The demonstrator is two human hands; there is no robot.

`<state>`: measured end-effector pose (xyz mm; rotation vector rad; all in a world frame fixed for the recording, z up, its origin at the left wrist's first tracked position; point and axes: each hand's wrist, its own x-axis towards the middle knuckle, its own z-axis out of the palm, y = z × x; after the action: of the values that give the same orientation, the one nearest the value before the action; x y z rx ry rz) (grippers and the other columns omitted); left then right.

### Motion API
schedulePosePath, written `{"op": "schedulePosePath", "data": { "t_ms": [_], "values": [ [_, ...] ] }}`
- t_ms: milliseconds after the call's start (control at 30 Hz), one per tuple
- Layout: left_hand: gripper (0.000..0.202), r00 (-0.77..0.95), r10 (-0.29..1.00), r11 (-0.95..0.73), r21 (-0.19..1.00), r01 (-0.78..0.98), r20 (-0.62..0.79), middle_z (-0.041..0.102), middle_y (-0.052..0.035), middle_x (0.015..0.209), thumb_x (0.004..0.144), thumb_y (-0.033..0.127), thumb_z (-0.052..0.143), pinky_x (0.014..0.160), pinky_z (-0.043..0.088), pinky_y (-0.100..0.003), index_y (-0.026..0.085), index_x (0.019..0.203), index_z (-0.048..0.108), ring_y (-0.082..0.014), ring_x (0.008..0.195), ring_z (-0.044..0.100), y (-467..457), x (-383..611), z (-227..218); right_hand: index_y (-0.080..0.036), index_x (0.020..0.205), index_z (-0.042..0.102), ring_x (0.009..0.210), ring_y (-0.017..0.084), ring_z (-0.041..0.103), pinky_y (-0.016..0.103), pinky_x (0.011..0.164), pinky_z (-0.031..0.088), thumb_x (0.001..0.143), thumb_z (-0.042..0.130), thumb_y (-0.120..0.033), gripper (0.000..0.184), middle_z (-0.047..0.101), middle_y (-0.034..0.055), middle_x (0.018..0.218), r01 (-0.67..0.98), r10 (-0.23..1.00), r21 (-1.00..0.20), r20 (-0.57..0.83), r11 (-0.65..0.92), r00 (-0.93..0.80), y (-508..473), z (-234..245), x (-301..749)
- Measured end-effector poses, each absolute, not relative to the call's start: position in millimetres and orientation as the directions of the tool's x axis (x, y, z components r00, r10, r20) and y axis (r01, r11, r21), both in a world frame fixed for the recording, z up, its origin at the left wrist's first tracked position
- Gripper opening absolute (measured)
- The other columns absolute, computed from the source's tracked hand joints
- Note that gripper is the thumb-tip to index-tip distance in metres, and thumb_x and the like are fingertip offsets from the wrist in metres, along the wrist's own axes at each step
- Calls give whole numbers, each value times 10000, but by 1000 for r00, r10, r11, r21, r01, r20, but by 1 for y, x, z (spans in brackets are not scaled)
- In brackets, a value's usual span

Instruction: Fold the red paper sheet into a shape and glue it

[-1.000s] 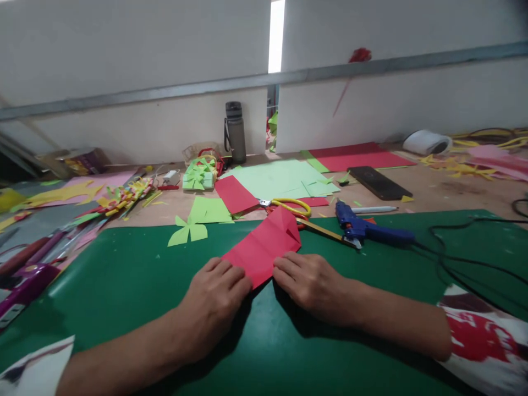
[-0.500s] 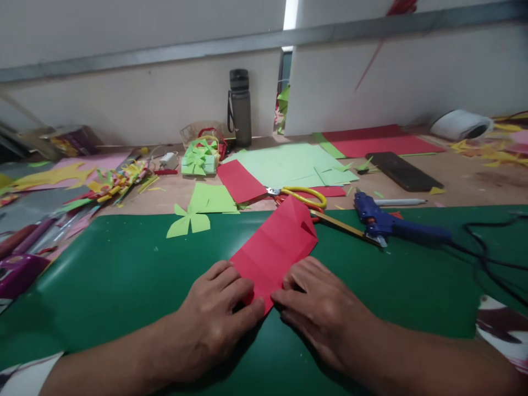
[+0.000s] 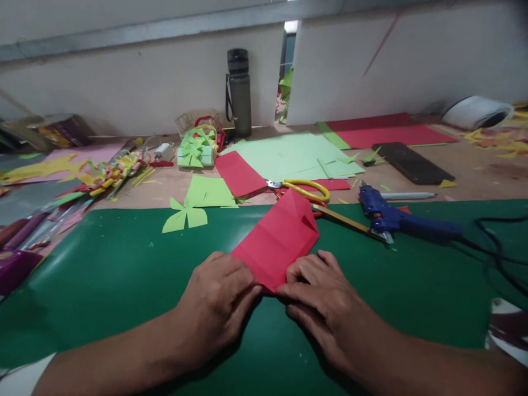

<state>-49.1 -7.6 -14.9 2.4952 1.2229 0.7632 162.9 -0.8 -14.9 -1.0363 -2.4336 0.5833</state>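
A green mat covered the near part of the brown surface, its far edge crossing mid-frame below a pale wall. At centre, the left hand and right hand pinched the near edge of a creased red paper. Wide matting stretched left of it; at right, a blue glue gun and its cord narrowed the room.
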Motion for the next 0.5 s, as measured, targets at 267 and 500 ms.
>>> {"op": "schedulePosePath", "data": {
  "t_ms": [267,500],
  "values": [
    [228,500,832,-555,384,738,241,568,-25,713,927,186,405,627,328,-306,167,753,551,-163,651,485,-4,-45,-15,-191,801,615,789,182,464,385,783,270,841,480,-96,169,557,27,785,573,759,-533,236,623,-606,-2,-17,161],
    [239,481,845,-534,318,784,233,543,-21,703,914,179,384,607,315,-296,173,708,506,-157,634,473,1,-40,-15,-180,778,595,781,190,478,376,767,298,834,493,-102,139,555,38,782,590,742,-465,283,660,-608,-2,-21,162]
  ]
}}
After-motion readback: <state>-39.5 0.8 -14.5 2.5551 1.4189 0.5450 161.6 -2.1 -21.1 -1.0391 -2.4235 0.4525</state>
